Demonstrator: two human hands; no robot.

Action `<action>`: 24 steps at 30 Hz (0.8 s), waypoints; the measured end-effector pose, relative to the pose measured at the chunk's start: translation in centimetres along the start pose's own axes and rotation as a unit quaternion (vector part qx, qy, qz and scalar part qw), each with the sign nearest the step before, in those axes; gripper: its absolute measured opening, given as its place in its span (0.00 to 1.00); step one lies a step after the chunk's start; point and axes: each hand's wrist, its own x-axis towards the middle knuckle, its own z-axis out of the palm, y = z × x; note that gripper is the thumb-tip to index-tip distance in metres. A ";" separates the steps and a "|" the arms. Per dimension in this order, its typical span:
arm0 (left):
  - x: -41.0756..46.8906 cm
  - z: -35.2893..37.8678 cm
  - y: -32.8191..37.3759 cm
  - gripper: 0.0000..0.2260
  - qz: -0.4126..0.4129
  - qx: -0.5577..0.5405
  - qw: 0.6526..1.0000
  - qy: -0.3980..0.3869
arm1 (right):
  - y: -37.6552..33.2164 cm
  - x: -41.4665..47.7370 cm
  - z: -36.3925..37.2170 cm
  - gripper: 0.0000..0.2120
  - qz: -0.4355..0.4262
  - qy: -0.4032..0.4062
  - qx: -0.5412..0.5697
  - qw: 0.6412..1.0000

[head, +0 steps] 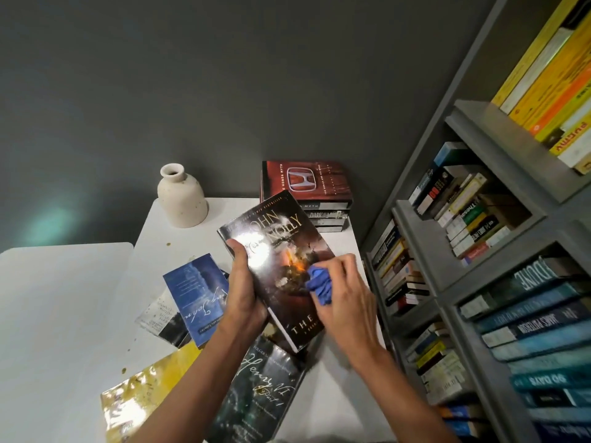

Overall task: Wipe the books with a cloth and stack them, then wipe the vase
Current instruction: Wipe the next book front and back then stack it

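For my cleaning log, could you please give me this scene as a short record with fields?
left hand: grips the dark book by its left edge, above the table
right hand: holds the blue cloth against that book's cover
stack: at the table's back, red book on top
vase: upright, back left, untouched
loose books: blue book, yellow book and dark green book lie unstacked
bookshelf: at right, full

White table, vase, loose books, book stack
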 end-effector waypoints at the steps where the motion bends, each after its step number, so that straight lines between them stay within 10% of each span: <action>1: 0.0 0.2 0.1 0.34 0.005 0.008 1.000 0.004 | -0.9 -0.3 0.3 0.27 -0.023 -0.001 -0.004 1.000; 5: 0.3 0.1 0.2 0.37 0.022 0.050 0.998 0.006 | -3.7 -3.3 1.1 0.26 -0.132 -0.066 0.044 0.988; 10: 0.2 -0.4 -0.1 0.37 0.017 0.019 1.000 -0.004 | 1.1 1.4 -0.8 0.22 0.034 0.032 0.016 0.999; 17: 0.6 -0.1 0.6 0.40 0.007 0.001 1.000 0.002 | -3.3 -2.4 0.9 0.28 -0.067 -0.022 0.027 0.997; 24: -0.7 -0.9 0.1 0.38 -0.041 -0.001 0.998 -0.042 | 1.3 4.7 -1.2 0.15 0.040 0.036 -0.024 0.998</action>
